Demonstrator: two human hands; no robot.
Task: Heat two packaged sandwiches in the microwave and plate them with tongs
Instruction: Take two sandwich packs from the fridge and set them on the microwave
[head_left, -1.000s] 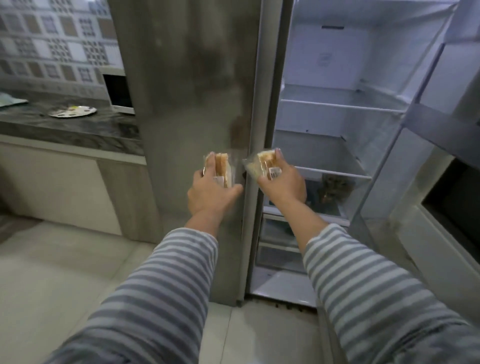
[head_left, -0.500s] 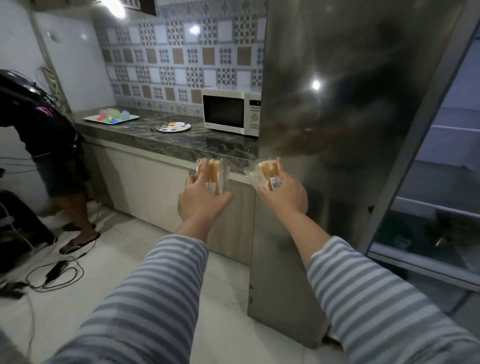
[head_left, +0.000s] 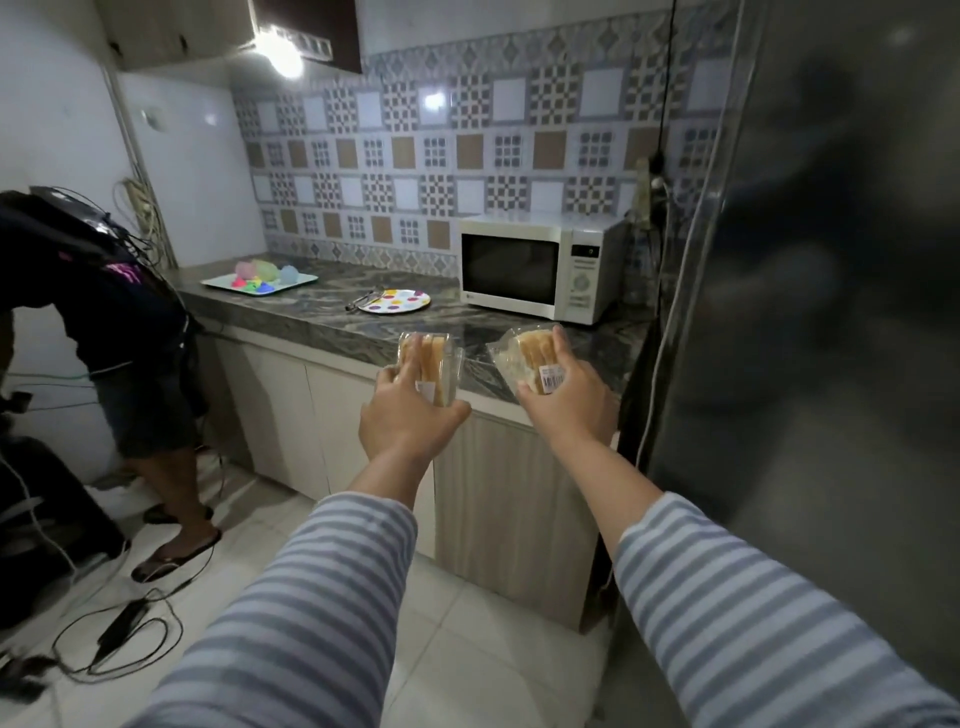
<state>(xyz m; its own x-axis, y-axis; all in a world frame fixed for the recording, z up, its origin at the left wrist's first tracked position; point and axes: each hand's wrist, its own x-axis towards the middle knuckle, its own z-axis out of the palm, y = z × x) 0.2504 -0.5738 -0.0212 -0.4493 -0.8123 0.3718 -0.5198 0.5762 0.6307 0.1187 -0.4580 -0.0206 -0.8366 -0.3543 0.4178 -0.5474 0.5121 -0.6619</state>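
Head view:
Left hand (head_left: 410, 418): clenched round the left sandwich pack (head_left: 428, 366), which is held upright in the air before the worktop's front edge.
Right hand (head_left: 569, 397): clenched round the right sandwich pack (head_left: 530, 353), which is held in the air, tilted, before the same edge, near the fridge (head_left: 831, 312).
Labels: a white sticker with a barcode is seen on the right pack and a small white sticker on the left pack; the print cannot be read.
Microwave (head_left: 540, 265): white, door closed, set at the worktop's right end by the back wall; its small logo is too small to be read.
Plate (head_left: 396, 301): spotted, laid mid-worktop (head_left: 322, 322), left of the microwave.
Tongs (head_left: 363, 300): laid touching the plate's left rim.
Tray (head_left: 260, 281): at the back left corner, loaded with coloured items.
Another person (head_left: 119, 338): seen bent over at the left, on the floor.
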